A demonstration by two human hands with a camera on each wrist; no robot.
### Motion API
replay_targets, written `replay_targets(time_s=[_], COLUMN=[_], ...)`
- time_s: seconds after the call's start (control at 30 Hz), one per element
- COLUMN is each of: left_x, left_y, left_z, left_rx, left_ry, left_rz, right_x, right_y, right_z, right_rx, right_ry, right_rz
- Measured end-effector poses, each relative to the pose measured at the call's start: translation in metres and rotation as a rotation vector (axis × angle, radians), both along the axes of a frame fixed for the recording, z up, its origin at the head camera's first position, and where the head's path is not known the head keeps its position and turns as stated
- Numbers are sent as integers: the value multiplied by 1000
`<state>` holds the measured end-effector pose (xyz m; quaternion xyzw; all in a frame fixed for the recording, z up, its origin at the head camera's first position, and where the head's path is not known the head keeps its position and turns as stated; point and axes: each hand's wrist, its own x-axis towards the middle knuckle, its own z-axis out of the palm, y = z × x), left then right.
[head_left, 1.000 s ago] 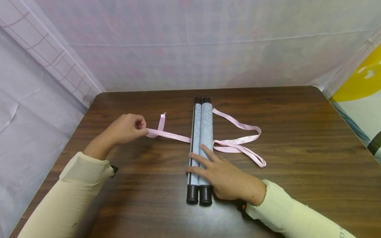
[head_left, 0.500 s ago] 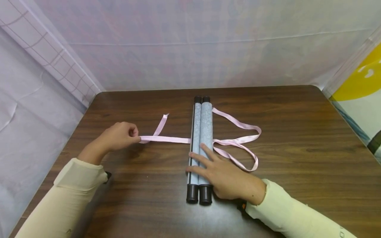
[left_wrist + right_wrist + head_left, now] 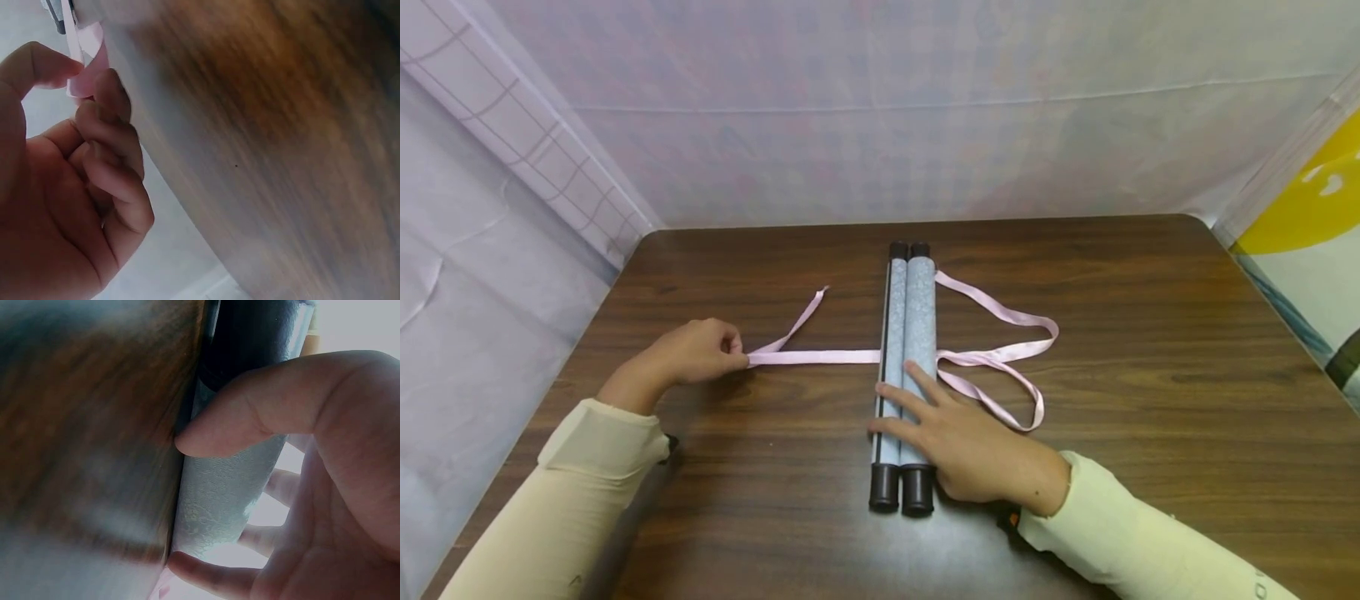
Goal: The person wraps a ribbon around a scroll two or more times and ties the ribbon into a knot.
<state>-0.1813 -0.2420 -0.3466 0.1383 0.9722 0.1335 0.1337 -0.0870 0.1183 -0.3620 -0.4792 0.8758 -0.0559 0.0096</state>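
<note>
A hanging scroll (image 3: 922,321), rolled in from both sides into two light blue patterned rolls with dark end caps, lies lengthwise on the table. A pink ribbon (image 3: 820,357) comes out from beneath it on both sides. Left of the scroll, my left hand (image 3: 688,362) pinches the ribbon between thumb and forefinger, and a loose tail slants back from the pinch. The left wrist view shows a fold of ribbon (image 3: 91,74) at those fingertips. My right hand (image 3: 966,450) rests spread over the near half of the scroll, its thumb (image 3: 215,434) against the right-hand roll.
More of the ribbon (image 3: 1022,319) lies in loose loops to the right of the scroll. The brown wood-grain table (image 3: 1150,333) meets a pale curtain (image 3: 925,117) at its back edge. Pale sheeting (image 3: 475,208) hangs at the left.
My left hand has moved left and nearer, drawing the ribbon straight. The right-hand loop has shrunk a little and its tip has drawn in. My right hand and the scroll have stayed put.
</note>
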Motion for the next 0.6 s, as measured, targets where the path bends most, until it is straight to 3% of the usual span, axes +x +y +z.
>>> replay_targets(time_s=[0.3, 0.47, 0.6], left_x=[1, 1, 0], left_y=[4, 17, 35], left_z=[4, 10, 11], left_rx=[-97, -66, -29], left_ry=[54, 91, 124], left_rz=[26, 21, -24], right_x=[0, 0, 0], right_y=[0, 1, 0], right_z=[-1, -3, -3], right_rx=[-2, -11, -18], right_ry=[3, 8, 7], right_rz=[0, 3, 5])
